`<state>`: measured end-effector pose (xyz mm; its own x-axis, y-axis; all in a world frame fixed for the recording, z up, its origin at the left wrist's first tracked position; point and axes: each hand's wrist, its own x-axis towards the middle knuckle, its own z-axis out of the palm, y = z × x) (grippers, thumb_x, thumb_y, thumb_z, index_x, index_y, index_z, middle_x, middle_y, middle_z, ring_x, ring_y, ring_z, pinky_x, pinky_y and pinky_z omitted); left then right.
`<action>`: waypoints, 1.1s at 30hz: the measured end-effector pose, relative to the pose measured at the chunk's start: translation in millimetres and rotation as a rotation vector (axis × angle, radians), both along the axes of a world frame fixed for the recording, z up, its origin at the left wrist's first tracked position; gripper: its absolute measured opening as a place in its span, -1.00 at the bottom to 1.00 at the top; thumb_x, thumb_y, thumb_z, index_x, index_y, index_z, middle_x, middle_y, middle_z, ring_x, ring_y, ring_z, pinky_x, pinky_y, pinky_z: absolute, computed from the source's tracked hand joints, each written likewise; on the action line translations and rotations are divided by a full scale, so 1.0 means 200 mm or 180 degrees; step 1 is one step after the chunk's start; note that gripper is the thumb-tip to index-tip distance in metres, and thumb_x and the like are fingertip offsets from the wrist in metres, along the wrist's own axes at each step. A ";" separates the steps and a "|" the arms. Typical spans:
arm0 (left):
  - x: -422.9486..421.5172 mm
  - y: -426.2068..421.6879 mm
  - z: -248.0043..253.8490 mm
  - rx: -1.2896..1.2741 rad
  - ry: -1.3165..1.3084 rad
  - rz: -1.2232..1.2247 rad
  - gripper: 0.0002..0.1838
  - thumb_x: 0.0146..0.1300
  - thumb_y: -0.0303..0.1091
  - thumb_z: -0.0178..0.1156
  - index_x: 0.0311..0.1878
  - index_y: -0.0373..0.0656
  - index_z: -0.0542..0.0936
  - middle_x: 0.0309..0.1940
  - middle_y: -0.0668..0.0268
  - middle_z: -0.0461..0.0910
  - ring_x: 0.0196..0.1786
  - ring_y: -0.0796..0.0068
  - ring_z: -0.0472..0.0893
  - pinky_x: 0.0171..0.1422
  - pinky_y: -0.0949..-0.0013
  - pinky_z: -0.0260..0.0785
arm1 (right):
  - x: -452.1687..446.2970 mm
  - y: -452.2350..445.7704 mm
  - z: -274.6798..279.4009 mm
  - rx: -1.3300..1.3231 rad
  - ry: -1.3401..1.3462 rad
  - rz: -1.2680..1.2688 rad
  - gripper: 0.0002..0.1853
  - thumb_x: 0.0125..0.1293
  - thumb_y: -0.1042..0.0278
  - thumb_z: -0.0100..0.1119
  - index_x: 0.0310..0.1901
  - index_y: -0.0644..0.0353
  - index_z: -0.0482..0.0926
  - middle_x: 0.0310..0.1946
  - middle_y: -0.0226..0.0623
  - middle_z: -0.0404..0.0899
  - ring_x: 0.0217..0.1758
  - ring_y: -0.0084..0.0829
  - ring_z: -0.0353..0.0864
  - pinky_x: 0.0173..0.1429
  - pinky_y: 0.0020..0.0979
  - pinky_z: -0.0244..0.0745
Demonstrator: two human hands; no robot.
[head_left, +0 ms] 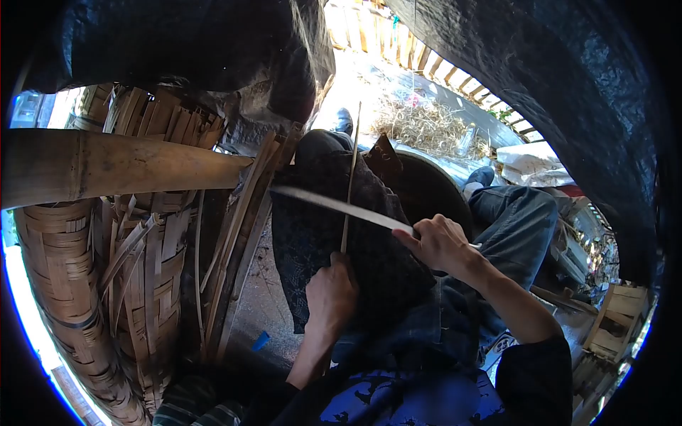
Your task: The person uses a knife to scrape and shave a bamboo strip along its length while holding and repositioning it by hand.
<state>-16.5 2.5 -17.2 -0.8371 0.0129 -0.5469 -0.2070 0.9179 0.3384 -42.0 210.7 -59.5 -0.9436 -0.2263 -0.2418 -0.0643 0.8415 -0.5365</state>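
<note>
My left hand (331, 296) is closed round the lower part of a thin bamboo strip (351, 181), which stands upright over my lap. In my right hand (442, 245) is the near end of a long knife (341, 206). Its flat, pale blade points left and crosses the strip above my left hand; whether the two touch cannot be made out. A dark patterned cloth (312, 263) covers my thigh beneath both.
At the left a thick bamboo pole (128, 167) juts in above woven bamboo baskets (64, 263). Split strips (241, 234) lean beside my leg. Shavings (419, 124) lie ahead on the ground. A wooden frame (616, 319) is at the right. Dark sheeting (568, 78) hangs overhead.
</note>
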 end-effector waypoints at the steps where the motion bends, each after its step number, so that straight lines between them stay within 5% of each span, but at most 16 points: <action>1: 0.00 0.02 0.00 -0.0131 0.0040 -0.0041 -0.75 0.40 -0.28 -0.17 -0.24 -0.27 0.40 -0.56 -0.13 0.56 -0.39 -0.18 0.60 -0.26 -0.10 0.43 | -0.02 0.00 -0.01 0.0077 -0.0046 -0.0076 -0.33 0.32 -0.21 0.00 -0.67 0.30 0.56 -0.78 -0.02 0.48 -0.61 -0.02 0.60 -0.51 -0.18 0.54; 7: 0.07 0.02 0.05 -0.0077 -0.0061 -0.0079 -0.77 0.39 -0.29 -0.15 -0.27 -0.26 0.40 -0.56 -0.14 0.56 -0.40 -0.17 0.60 -0.29 -0.10 0.42 | -0.22 -0.04 -0.20 -0.0120 -0.0593 -0.0921 -0.38 0.35 -0.16 -0.05 -0.54 0.29 0.60 -0.61 0.13 0.53 -0.32 0.10 0.61 -0.39 -0.06 0.54; 11: 0.18 -0.12 0.03 0.0072 0.0186 -0.0098 -0.72 0.42 -0.24 -0.15 -0.31 -0.23 0.39 -0.64 -0.03 0.53 -0.54 -0.05 0.59 -0.40 -0.05 0.40 | -0.39 0.01 -0.44 0.0091 0.0012 -0.0808 -0.34 0.38 -0.20 -0.15 -0.52 0.27 0.63 -0.70 0.09 0.47 -0.53 0.01 0.59 -0.31 -0.03 0.52; 14: 0.13 -0.18 0.13 0.2052 -0.0842 0.2002 -0.64 0.48 -0.06 -0.20 -0.37 -0.09 0.35 -0.79 0.49 0.20 -0.78 0.62 0.25 -0.71 0.47 0.12 | -0.44 0.06 -0.31 -0.0257 -0.0176 -0.0817 -0.28 0.40 -0.23 -0.22 -0.59 0.31 0.58 -0.76 0.03 0.46 -0.63 -0.11 0.58 -0.49 -0.16 0.41; 16: 0.11 -0.26 0.08 0.2503 -0.0964 0.2258 -0.65 0.49 -0.07 -0.22 -0.35 -0.07 0.34 -0.79 0.52 0.18 -0.78 0.67 0.21 -0.72 0.53 0.08 | -0.39 0.07 -0.25 -0.0531 -0.0227 -0.0864 -0.32 0.42 -0.16 -0.18 -0.63 0.29 0.54 -0.88 -0.06 0.33 -0.80 -0.18 0.42 -0.63 -0.21 0.18; 18: 0.10 -0.28 0.01 0.3075 -0.1097 0.2393 -0.66 0.51 -0.07 -0.28 -0.32 -0.05 0.32 -0.79 0.54 0.15 -0.80 0.70 0.16 -0.74 0.56 0.02 | -0.29 0.06 -0.19 -0.0655 0.0044 -0.0530 -0.32 0.42 -0.16 -0.18 -0.63 0.29 0.55 -0.87 -0.06 0.33 -0.79 -0.16 0.44 -0.62 -0.18 0.22; 23: 0.02 -0.22 -0.01 0.3285 -0.1248 0.2297 -0.65 0.50 -0.06 -0.27 -0.32 -0.05 0.33 -0.76 0.54 0.17 -0.78 0.70 0.17 -0.73 0.56 0.02 | -0.10 -0.03 -0.13 -0.0663 0.0023 0.0154 -0.32 0.39 -0.19 -0.14 -0.63 0.28 0.57 -0.83 -0.06 0.38 -0.73 -0.12 0.50 -0.56 -0.15 0.39; 26: 0.02 -0.22 -0.04 0.3206 -0.1207 0.2173 -0.64 0.50 -0.05 -0.26 -0.32 -0.07 0.34 -0.73 0.53 0.21 -0.75 0.71 0.19 -0.71 0.56 0.04 | -0.12 -0.08 -0.02 -0.0343 -0.0998 0.0117 -0.32 0.34 -0.23 -0.06 -0.63 0.28 0.59 -0.77 -0.06 0.46 -0.67 -0.09 0.55 -0.47 -0.20 0.51; 30: 0.04 -0.15 0.06 0.1962 -0.0776 0.2093 -0.61 0.48 -0.03 -0.22 -0.35 -0.11 0.36 -0.66 0.52 0.25 -0.68 0.72 0.24 -0.67 0.55 0.08 | -0.15 -0.09 -0.03 -0.0119 -0.0967 0.0209 -0.39 0.34 -0.16 -0.02 -0.58 0.27 0.59 -0.73 -0.02 0.47 -0.55 -0.03 0.58 -0.38 -0.14 0.52; 33: 0.08 -0.20 0.01 0.2231 -0.0855 0.1921 -0.60 0.47 -0.02 -0.21 -0.36 -0.12 0.37 -0.62 0.53 0.25 -0.64 0.73 0.25 -0.64 0.54 0.10 | -0.15 -0.09 -0.08 0.0055 -0.0258 0.0354 -0.40 0.29 -0.15 0.07 -0.67 0.25 0.54 -0.78 -0.07 0.44 -0.61 -0.06 0.55 -0.43 -0.17 0.51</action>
<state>0.3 -37.4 -15.3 -0.6577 0.0177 -0.7531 -0.7286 0.2388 0.6419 -72.8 192.9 -75.4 -0.8901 -0.3234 -0.3211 -0.1146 0.8408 -0.5292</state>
